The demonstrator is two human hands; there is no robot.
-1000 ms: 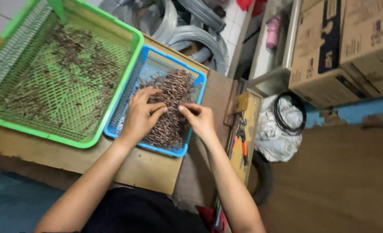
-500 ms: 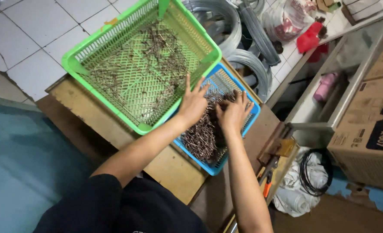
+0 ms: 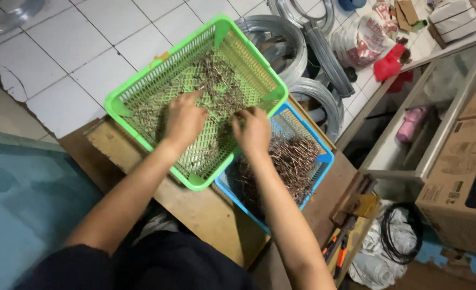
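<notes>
A green mesh basket (image 3: pixel 136 91) holding a thin scatter of small brown metal pieces (image 3: pixel 216 78) rests on a wooden board (image 3: pixel 195 207). Beside it on the right stands a blue basket (image 3: pixel 326 158) heaped with the same rusty pieces (image 3: pixel 294 161). My left hand (image 3: pixel 184 121) lies palm down inside the green basket, fingers bent onto the pieces. My right hand (image 3: pixel 253 131) hovers over the green basket's right side near the blue one, fingers curled; whether it holds any pieces I cannot tell.
Coils of grey wire (image 3: pixel 283 40) lie on the tiled floor behind the baskets. A metal-framed glass shelf (image 3: pixel 436 107) and cardboard boxes (image 3: pixel 463 182) stand at the right. Orange-handled pliers (image 3: pixel 337 249) and a black cable coil (image 3: pixel 399 233) lie at the lower right.
Both hands have moved from the blue basket over into the green basket. The view has also shifted, so the baskets sit more central.
</notes>
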